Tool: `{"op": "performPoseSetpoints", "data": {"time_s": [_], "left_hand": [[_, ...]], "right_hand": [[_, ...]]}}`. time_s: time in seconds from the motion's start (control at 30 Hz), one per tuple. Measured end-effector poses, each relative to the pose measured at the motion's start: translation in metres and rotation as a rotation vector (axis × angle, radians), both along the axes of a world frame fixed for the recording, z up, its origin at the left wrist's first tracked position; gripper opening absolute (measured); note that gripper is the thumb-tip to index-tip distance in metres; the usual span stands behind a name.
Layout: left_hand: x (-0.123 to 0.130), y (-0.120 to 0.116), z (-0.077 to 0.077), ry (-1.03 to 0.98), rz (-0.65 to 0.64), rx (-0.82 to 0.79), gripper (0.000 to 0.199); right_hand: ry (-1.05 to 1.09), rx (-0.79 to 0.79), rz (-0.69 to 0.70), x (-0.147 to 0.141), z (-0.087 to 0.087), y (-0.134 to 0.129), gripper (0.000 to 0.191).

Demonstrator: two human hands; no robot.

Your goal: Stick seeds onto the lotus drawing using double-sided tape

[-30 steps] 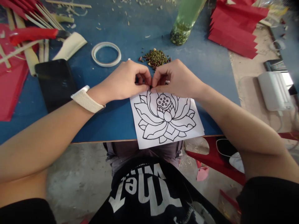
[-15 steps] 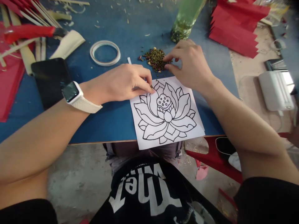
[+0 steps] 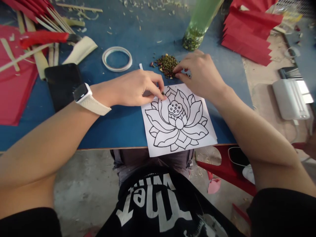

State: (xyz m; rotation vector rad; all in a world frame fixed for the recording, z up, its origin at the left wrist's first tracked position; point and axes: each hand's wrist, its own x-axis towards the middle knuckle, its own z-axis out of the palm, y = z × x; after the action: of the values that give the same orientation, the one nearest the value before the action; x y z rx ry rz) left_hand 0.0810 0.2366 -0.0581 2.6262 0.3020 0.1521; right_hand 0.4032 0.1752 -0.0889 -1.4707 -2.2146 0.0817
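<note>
The lotus drawing [image 3: 179, 123] lies flat at the near edge of the blue table [image 3: 98, 131], its lower margin reaching past the edge above the wearer's lap. From my remote seat, I see the left hand [image 3: 142, 87] over the sheet's upper left corner, thumb and forefinger drawn close together at the tips. A small dark speck [image 3: 163, 93] shows there; I can't tell whether it is pinched or sits on the paper. I have the right hand [image 3: 198, 72] at the near right side of the bean pile [image 3: 168, 65], just beyond the sheet, thumb and forefinger slightly parted at the beans.

Left of the pile I make out a tape roll [image 3: 117, 69], and behind the left hand a narrow white strip [image 3: 141, 66] pokes out. A dark phone [image 3: 64, 80] rests beside the left wrist. Past the right hand stands a green-tinted bottle [image 3: 196, 29], near the red folded paper [image 3: 247, 38].
</note>
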Motion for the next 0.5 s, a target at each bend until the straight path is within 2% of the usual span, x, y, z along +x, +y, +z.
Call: {"op": "performPoseSetpoints", "data": {"time_s": [0.1,0.2,0.27,0.37,0.5], "left_hand": [[-0.003,-0.001,0.003,-0.028,0.039,-0.050,0.052],[-0.005,-0.004,0.005,-0.054,0.093,-0.057,0.072],[-0.005,-0.006,0.007,-0.034,0.129,-0.058,0.080],[-0.005,-0.008,0.013,-0.003,0.166,-0.079,0.078],[-0.003,-0.010,0.018,0.028,0.200,-0.109,0.078]], "right_hand": [[-0.006,0.000,0.008,0.000,0.000,0.000,0.012],[0.005,-0.027,0.012,0.001,0.000,0.001,0.005],[0.016,-0.040,0.003,0.001,-0.002,0.002,0.014],[0.074,-0.034,0.013,0.003,-0.006,0.004,0.023],[0.052,0.036,0.052,0.007,-0.015,0.006,0.019]]}}
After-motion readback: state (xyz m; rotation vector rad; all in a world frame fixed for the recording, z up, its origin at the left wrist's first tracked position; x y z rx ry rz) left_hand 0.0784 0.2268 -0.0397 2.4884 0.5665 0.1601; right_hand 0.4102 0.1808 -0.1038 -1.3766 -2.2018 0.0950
